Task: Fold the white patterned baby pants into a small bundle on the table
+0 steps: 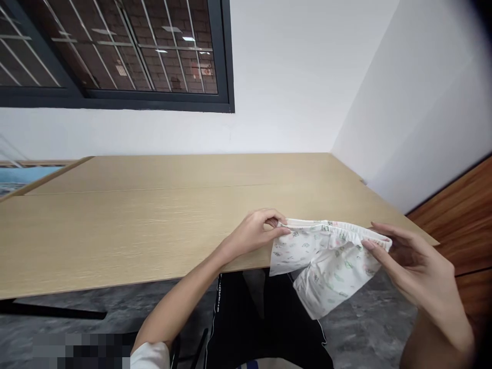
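White walls meet in a corner behind a light wood-grain table, and at that table's near edge a pair of white printed shorts is held up between both hands. Their elastic waistband forms the long axis, running across the view from left to right and sloping slightly downward to the right, at an angle to the table edge. The body of the shorts hangs below the band, folded over and pointing down and to the right, past the edge, with small green and grey motifs on the cloth.

The left hand is closed in a pinch on the band's left end, with fingers and thumb gripping the gathered fabric. The right hand is partly open, its fingers spread and curved, holding the band's right end between thumb and fingertips.

Below the shorts are black trousers with lettering along a side stripe, and a mottled grey floor. A white sleeve shows at the bottom of the left arm. Beyond the table, a dark-framed window looks onto brick, a wood panel rises at the right, and a blue picture sits at the far left.
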A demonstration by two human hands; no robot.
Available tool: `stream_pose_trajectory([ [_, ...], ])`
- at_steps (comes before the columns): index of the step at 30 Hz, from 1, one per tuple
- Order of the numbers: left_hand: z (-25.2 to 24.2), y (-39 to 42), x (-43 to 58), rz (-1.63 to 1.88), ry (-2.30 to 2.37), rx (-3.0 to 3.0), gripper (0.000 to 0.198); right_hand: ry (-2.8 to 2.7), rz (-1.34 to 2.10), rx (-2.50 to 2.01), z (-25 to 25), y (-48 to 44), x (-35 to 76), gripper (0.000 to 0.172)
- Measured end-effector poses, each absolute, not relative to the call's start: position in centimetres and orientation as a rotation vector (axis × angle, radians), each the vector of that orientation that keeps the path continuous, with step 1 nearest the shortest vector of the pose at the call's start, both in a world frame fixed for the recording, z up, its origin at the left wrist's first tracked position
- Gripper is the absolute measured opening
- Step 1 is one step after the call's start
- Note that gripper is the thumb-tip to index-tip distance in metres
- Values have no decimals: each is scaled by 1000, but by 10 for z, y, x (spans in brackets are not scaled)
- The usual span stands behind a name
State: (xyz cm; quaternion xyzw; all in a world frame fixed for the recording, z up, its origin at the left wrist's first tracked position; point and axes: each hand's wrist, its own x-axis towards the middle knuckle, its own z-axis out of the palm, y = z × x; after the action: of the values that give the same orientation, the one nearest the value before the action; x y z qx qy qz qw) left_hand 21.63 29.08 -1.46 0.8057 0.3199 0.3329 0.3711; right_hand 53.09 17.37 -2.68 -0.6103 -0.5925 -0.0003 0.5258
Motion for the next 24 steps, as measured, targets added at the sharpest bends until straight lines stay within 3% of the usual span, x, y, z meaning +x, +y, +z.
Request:
stream_pose_trajectory([
  [7,-13,306,176,1093,1008,2008,21,-1535,54,-1417,-27,211,527,36],
  [14,-10,342,146,1243,1317,2097,17,-1730,223,-1320,-34,307,513,39],
  [19,-44,394,130,1154,1465,2160,19,-1834,377,-1358,-58,383,491,28],
  [24,-95,448,126,842,1594,2225,27,-1933,403,-1439,-99,451,464,14],
])
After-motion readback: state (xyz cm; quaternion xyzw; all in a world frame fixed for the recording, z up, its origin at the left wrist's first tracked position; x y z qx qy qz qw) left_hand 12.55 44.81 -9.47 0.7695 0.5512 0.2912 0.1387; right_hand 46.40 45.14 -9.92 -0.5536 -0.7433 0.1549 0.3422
